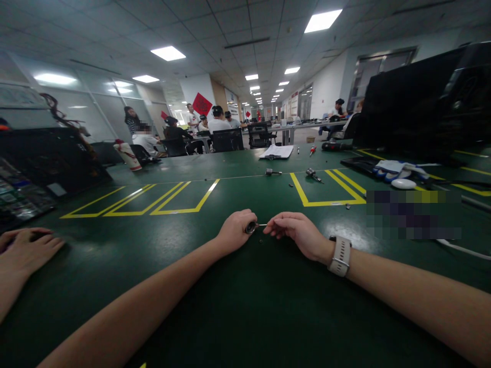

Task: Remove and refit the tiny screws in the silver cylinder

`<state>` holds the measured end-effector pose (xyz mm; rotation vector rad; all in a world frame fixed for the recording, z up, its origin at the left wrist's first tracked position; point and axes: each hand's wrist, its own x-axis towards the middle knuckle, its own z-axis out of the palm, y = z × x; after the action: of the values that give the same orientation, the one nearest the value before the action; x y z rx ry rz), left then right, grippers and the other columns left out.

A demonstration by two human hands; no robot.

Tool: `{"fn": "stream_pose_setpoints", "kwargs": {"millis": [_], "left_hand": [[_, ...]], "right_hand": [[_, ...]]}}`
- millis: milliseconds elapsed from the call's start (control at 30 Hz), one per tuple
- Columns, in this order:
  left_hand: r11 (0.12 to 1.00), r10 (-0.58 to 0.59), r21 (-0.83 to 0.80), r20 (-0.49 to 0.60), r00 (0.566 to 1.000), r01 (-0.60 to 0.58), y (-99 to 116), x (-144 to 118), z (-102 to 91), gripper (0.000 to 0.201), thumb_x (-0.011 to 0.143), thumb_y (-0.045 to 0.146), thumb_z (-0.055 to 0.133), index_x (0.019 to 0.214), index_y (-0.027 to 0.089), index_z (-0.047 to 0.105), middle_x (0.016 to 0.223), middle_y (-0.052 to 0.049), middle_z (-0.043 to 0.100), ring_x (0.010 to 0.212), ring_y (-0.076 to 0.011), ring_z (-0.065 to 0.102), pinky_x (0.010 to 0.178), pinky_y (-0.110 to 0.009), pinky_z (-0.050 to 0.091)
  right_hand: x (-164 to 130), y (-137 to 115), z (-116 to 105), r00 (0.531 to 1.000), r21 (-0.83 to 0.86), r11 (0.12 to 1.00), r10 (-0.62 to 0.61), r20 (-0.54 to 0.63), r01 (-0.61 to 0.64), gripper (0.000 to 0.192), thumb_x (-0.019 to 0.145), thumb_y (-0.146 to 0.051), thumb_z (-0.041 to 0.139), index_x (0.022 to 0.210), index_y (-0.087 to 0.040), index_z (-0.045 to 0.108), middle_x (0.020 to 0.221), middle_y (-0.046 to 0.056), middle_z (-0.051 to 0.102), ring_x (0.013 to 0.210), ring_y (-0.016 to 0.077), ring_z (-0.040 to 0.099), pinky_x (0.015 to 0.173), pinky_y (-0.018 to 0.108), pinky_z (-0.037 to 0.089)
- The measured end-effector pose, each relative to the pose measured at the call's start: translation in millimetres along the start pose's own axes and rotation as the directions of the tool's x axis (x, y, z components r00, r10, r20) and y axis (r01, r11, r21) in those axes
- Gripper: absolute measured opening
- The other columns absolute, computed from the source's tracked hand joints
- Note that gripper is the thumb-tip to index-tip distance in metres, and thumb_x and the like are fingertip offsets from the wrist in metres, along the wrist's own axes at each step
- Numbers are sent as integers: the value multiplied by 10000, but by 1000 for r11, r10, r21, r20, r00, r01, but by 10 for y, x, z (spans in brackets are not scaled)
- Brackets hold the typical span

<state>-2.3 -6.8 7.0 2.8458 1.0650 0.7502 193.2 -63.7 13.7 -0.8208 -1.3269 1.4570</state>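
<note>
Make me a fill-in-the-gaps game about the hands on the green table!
1. The left hand grips a small round ____ part.
2. The right hand pinches a thin metal pin and wears a pale ____ on its wrist.
3. The dark green table is marked with ____ tape lines.

Missing words: metal; watch; yellow

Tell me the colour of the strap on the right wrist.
Pale grey-beige watch strap, head view.

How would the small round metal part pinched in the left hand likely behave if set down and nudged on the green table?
The small metal part looks round, so it would probably roll. The table looks smooth and glossy, so it may slide easily. It seems rigid and easily dropped.
</note>
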Motion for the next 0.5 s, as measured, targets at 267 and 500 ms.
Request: {"fn": "stream_pose_setpoints", "kwargs": {"millis": [267,500], "left_hand": [[1000,-17,-25,-2,1000,17,-10,9,2,114,786,174,541,676,176,512,670,9,501,625,-133,483,580,-253,362],[999,-52,-16,-1,999,52,-39,17,26,142,796,202,552,672,180,488,674,14,489,629,-136,475,580,-258,354]], "right_hand": [[34,22,-29,1000,62,998,25,-18,-24,156,725,-250,569,721,-145,685,756,70,709,665,151,579,659,306,407],[6,-11,-23,999,68,998,-4,-47,7,159,719,-234,551,663,-151,675,685,55,698,638,151,576,659,313,405]]}}
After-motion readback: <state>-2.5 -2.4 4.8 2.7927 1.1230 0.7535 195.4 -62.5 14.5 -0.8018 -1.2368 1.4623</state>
